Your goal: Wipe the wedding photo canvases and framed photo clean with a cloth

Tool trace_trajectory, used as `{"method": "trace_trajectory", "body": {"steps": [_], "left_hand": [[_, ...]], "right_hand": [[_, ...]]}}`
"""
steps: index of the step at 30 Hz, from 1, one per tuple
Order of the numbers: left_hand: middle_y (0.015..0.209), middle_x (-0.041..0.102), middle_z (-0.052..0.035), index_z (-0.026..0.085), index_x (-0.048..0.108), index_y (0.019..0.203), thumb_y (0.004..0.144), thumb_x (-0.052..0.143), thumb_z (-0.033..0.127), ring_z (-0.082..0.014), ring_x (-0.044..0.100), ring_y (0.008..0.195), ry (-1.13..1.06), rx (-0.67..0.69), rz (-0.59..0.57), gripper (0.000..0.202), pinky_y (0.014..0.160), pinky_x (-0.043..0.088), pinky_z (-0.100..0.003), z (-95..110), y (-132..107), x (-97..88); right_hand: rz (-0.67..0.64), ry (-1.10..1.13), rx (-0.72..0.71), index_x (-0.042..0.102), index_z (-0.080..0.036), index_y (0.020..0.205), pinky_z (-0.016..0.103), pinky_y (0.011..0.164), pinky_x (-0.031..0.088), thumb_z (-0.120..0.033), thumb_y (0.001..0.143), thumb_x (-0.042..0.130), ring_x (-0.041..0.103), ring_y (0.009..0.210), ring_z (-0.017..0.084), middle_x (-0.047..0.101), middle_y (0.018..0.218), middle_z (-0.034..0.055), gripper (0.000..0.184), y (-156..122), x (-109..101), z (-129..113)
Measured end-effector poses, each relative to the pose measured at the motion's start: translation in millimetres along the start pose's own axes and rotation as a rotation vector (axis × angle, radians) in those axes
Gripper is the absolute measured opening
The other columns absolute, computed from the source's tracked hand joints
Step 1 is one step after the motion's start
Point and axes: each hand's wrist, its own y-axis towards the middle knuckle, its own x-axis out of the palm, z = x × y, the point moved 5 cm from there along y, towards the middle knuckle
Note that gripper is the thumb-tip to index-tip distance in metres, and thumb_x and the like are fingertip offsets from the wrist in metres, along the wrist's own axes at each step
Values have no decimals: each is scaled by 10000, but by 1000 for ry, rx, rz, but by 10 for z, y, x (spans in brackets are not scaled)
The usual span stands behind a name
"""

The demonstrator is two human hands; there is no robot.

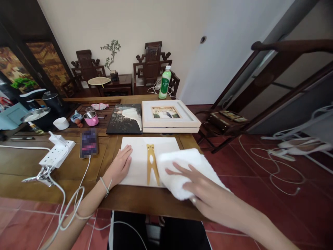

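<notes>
The right hand (194, 191) lay closest to the camera, palm down on a white cloth (179, 165). Its fingers were spread flat over the cloth and were not curled around it. The cloth was thick and folded, and it looked soft and light. I judge it would bend and bunch under pressure, so it is best taken by a gathered handful or pushed with a flat palm.

The cloth covered the right part of a white panel (137, 156), which lay flat at the near edge of the wooden table (28, 166). The left hand (121, 166) rested on the left edge of the panel, with the fingers straight and side by side, pressing down and gripping nothing. The panel seemed stiff, thin and smooth, and it might slide on the wood. It would be held more safely by its edges than by its face. On its middle was a narrow golden figure (152, 163) shaped like a cat, which could probably be scratched.

To the left lay a phone (88, 143) on its cable and a white power strip (57, 152). Behind the panel were a dark picture (125, 119) and a pale framed picture (169, 117), just beside each other. A pink pot (91, 118) stood further left, and a green bottle (164, 82) stood beyond them.
</notes>
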Motion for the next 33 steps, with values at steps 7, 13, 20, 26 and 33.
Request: {"method": "trace_trajectory", "body": {"steps": [7,13,20,26,33], "left_hand": [[1445,428,-154,114,470,1335,972,289,269,-222,323,1387,22,-9,-13,434,1152,222,-489,10,3,0],[1459,411,-142,119,457,1348,977,266,262,-214,307,1394,7,-20,-16,442,1154,217,-486,4,3,6],[1472,389,-149,109,426,1370,982,267,289,-218,284,1404,1,-23,-30,456,1159,200,-484,-5,-2,13],[1482,373,-142,134,397,1394,966,290,239,-225,272,1409,9,-2,-38,453,1160,190,-492,-13,-12,28],[1521,289,-152,96,349,1417,967,272,238,-223,199,1431,49,-23,-90,478,1167,150,-482,11,-12,34]], "right_hand": [[-34,42,72,640,-265,909,510,1125,284,-54,704,433,256,1382,268,415,1450,-6,360,-133,-38,-2],[187,-36,170,603,-171,1016,580,1108,225,-59,749,398,200,1402,290,448,1429,118,355,591,-72,357],[247,-114,83,642,-157,1013,662,1076,158,-17,701,404,162,1409,332,382,1476,84,417,1010,25,157],[124,-147,-80,701,-163,945,676,1085,63,-18,634,453,66,1413,366,324,1504,95,423,578,302,-368],[-17,-59,-175,690,-200,906,648,1106,44,-36,591,458,32,1419,330,268,1528,37,424,136,406,-707]]}}
